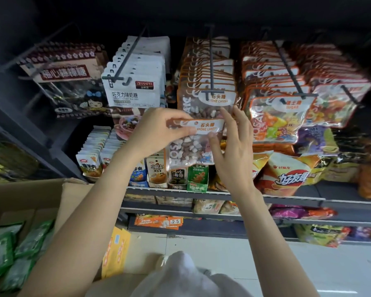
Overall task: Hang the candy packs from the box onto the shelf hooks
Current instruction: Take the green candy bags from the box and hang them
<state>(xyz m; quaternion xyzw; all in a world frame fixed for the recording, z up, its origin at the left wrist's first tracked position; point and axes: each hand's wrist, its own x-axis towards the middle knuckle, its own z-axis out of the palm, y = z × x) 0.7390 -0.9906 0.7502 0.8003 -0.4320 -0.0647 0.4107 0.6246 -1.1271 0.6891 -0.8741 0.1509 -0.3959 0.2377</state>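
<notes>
Your left hand [156,129] is pinching the top left corner of a clear plastic candy pack with a white and orange "STONE CANDY" label [198,140], thumb and fingers curled tight on its header. Your right hand [234,144] is gripping the pack's right edge: the thumb is pressing on the front below the label, while the fingers are reaching up behind the pack, spread slightly apart, so their contact with the back is hidden. You are holding the pack upright, just below the tip of a dark metal shelf hook [211,67], not yet on it. The pack's hanging hole is hard to make out under your fingers.

On that hook a row of matching brown-edged stone candy packs [208,82] is hanging, the front one partly covered by your pack and fingertips. To its left, white milk candy pouches [135,82] are hanging on another hook; to its right, orange-edged "SUGAR" packs [274,112] are hanging. Further left, clear lollipop bags [73,91] are sitting in shadow, their print only partly readable.

Below, snack bags are filling grey shelves [223,194]. At lower left an open brown cardboard box [30,194] is holding green packets [13,249], cut off by the frame edge. A white garment at the bottom is blurred.
</notes>
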